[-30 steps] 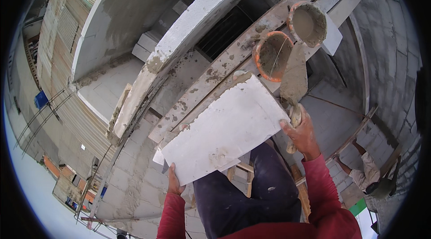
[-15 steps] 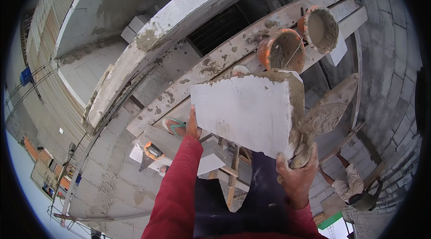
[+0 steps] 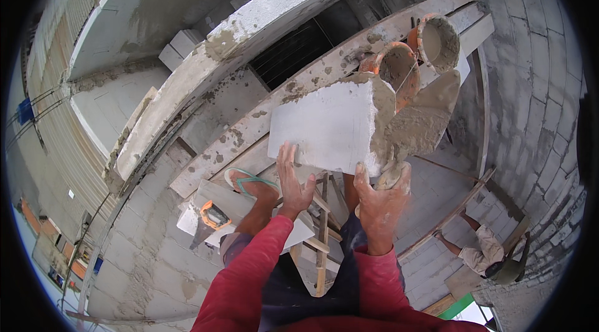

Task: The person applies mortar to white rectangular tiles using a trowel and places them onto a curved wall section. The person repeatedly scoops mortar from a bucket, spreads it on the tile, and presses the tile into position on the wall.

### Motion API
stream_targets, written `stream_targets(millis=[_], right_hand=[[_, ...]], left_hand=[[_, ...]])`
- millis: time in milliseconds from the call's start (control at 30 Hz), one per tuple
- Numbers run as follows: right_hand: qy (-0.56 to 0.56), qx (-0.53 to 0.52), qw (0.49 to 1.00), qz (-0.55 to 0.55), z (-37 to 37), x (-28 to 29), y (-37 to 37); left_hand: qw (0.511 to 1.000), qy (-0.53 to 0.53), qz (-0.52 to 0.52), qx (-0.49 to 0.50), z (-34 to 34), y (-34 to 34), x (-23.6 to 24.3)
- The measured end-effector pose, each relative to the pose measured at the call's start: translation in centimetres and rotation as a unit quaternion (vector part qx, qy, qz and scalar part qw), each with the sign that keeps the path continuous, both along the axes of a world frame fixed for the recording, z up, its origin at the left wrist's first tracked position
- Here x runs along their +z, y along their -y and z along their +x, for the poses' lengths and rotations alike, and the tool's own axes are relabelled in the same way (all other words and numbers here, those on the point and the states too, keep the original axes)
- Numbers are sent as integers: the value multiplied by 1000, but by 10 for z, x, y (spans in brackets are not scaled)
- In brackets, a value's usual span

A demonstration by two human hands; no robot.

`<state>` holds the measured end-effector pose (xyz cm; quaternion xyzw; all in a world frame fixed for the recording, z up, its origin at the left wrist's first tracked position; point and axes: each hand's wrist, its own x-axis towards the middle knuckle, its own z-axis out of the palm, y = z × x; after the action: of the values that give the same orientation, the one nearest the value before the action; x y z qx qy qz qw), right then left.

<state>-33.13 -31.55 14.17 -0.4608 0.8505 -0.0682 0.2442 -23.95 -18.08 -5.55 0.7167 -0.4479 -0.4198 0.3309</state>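
Note:
A white block (image 3: pixel 321 126), with wet mortar along its top and right side, is in front of me beside the mortar-covered trowel (image 3: pixel 421 120). My left hand (image 3: pixel 294 179) has its fingers stretched out, tips at the block's lower face. My right hand (image 3: pixel 382 204) is closed round the trowel's handle, its thumb near the block's lower right corner. Behind the block, two orange mortar buckets (image 3: pixel 394 73) (image 3: pixel 440 42) sit on planks. Whether the block rests on the planks or is held up, I cannot tell.
Mortar-spattered planks (image 3: pixel 206 170) cross below a curved white wall edge (image 3: pixel 150 132). My sandalled foot (image 3: pixel 249 185) is near an orange-handled saw (image 3: pixel 212 213) on pale blocks, above a wooden ladder-like frame (image 3: pixel 321 269). Another person (image 3: pixel 483 251) is down at the lower right.
The block has tilted away from my body and moved up to the buckets, its mortared side now showing. My left hand has slid rightward from the block's left end, fingers now spread.

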Motion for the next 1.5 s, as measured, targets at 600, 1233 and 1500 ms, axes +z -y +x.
stream_targets(millis=[600, 1233, 1500], right_hand=[[50, 523, 849, -56, -65, 11, 6], [-44, 526, 848, -45, -127, -49, 82], [-31, 364, 929, 56, -183, -91, 114]], left_hand=[[994, -35, -48, 97, 6, 119, 102], [995, 44, -66, 63, 1, 107, 105], [988, 96, -58, 110, -15, 100, 104]])
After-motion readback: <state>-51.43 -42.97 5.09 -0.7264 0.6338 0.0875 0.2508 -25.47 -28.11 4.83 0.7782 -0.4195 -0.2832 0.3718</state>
